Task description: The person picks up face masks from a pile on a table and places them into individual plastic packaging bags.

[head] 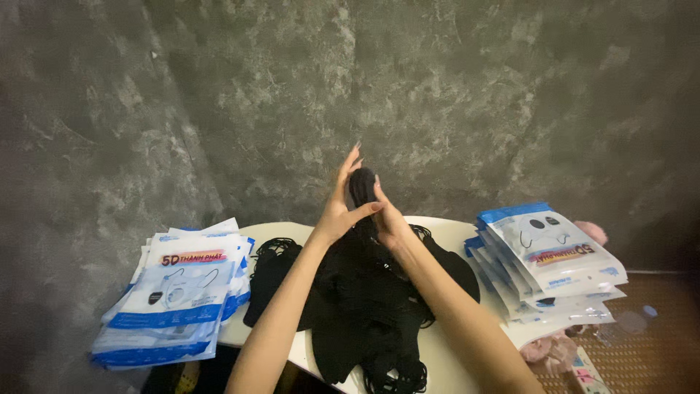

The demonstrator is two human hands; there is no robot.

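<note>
Both my hands are raised above a small white table (446,235), pressed together around a thin stack of black face masks (362,185) held upright. My left hand (340,208) has its fingers stretched up along the left side of the stack, thumb across the front. My right hand (389,221) grips the stack from the right and below. Under my forearms lies a loose heap of black masks (357,299) with ear loops trailing over the table's front edge.
A pile of white-and-blue mask pouches (182,292) lies at the table's left, overhanging the edge. Another fanned pile of such pouches (550,259) lies at the right. A grey mottled wall stands close behind. Pink soft items (550,350) and a woven mat sit low right.
</note>
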